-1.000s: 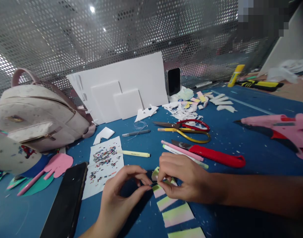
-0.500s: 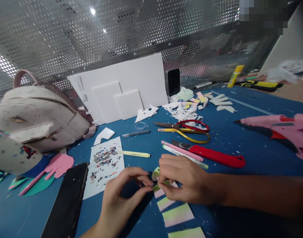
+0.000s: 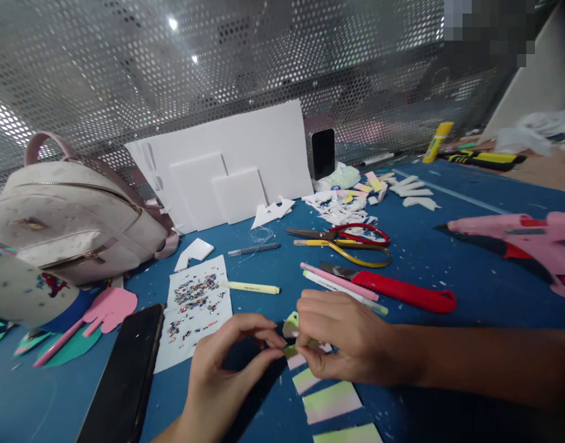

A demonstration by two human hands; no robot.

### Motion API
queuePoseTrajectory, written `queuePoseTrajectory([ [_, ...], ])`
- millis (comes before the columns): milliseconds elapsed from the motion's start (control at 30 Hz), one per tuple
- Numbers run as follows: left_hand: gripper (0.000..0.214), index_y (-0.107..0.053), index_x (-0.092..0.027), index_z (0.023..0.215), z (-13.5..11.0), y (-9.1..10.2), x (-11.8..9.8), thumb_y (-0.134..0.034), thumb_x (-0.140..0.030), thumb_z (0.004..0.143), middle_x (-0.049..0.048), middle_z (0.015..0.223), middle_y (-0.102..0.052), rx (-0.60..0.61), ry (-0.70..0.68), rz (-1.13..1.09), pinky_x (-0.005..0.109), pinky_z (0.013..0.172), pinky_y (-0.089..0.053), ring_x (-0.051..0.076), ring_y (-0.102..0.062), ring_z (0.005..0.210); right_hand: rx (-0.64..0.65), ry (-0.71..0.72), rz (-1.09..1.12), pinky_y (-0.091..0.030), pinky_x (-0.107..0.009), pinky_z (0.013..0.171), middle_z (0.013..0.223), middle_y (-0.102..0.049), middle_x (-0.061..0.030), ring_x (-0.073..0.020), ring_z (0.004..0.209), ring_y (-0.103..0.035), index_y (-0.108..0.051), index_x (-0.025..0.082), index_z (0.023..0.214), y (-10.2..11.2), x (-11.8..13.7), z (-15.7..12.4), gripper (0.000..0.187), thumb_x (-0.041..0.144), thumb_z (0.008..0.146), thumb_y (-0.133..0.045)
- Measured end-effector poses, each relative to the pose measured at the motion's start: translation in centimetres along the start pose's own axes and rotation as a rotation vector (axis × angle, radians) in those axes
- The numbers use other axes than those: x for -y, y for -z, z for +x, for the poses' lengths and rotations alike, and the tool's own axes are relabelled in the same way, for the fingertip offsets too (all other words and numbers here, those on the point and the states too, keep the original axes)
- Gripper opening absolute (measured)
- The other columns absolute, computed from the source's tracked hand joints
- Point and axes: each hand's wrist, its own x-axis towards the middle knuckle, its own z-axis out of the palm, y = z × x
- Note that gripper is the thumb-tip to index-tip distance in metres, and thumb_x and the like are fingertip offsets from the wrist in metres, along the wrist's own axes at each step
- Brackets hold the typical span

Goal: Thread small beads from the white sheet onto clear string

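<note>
My left hand and my right hand meet low in the middle of the blue table. Both pinch the same small green and pink paper piece between thumb and fingertips. A pale green scrap curls up just above the pinch. Below the hands lies a row of green-pink paper strips. Left of my left hand sits a white sheet with glitter bits.
A black phone lies at lower left beside a pink foam hand. A backpack stands at the left. Scissors, a red-handled knife, pens and a pink glue gun lie behind. White foam boards lean at the back.
Both hands have stayed pinched on the paper piece, shifting only slightly downward. Nothing else on the table has moved.
</note>
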Motion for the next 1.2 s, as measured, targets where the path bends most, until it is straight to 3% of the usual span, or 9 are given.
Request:
queuePoseTrajectory([
  [467, 0.028, -0.071, -0.025, 0.103, 0.05, 0.03, -0.39, -0.078, -0.004, 0.084, -0.0031, 0.084, -0.081, 0.05, -0.055, 0.117, 0.018, 0.074, -0.06, 0.013, -0.077, 0.073, -0.005, 0.058, -0.129, -0.027, -0.031, 0.057, 0.068, -0.046, 0.0001, -0.0167, 0.066, -0.035, -0.049, 0.02, 0.074, -0.32, -0.03, -0.19, 0.021, 0.006, 0.09, -0.048],
  [700, 0.005, -0.071, -0.021, 0.091, 0.22, 0.1, -0.55, -0.073, -0.016, 0.092, -0.002, 0.079, -0.078, 0.118, -0.129, 0.26, 0.017, 0.068, -0.056, 0.012, -0.073, 0.068, 0.037, 0.056, -0.035, -0.032, -0.029, 0.061, 0.074, -0.054, -0.0014, -0.0161, 0.069, -0.041, -0.059, 0.016, 0.083, -0.09, -0.15, -0.09, 0.015, 0.009, 0.095, -0.053],
  [900, 0.013, -0.065, -0.02, 0.087, 0.17, -0.17, -0.42, -0.067, -0.026, 0.098, -0.0018, 0.074, -0.071, 0.079, -0.148, 0.305, 0.016, 0.064, -0.053, 0.011, -0.068, 0.065, 0.061, -0.007, 0.069, -0.034, -0.027, 0.064, 0.077, -0.059, -0.0014, -0.015, 0.071, -0.047, -0.063, 0.014, 0.092, 0.14, 0.01, 0.0, 0.008, 0.011, 0.096, -0.056],
  [1067, 0.013, -0.063, -0.021, 0.088, 0.14, -0.31, -0.2, -0.065, -0.025, 0.1, -0.002, 0.075, -0.069, 0.091, -0.182, 0.292, 0.016, 0.065, -0.052, 0.011, -0.065, 0.066, 0.057, 0.016, 0.048, -0.034, -0.028, 0.063, 0.078, -0.061, -0.0017, -0.0154, 0.071, -0.048, -0.064, 0.016, 0.091, -0.1, -0.2, -0.09, 0.01, 0.012, 0.096, -0.057],
  [1200, 0.01, -0.063, -0.022, 0.09, 0.02, -0.17, -0.06, -0.065, -0.022, 0.099, -0.0022, 0.078, -0.069, 0.108, -0.129, 0.269, 0.017, 0.065, -0.051, 0.011, -0.065, 0.069, 0.061, -0.022, 0.099, -0.035, -0.027, 0.064, 0.076, -0.06, -0.0015, -0.0145, 0.071, -0.05, -0.065, 0.015, 0.087, -0.1, -0.39, 0.01, 0.01, 0.009, 0.094, -0.059],
])
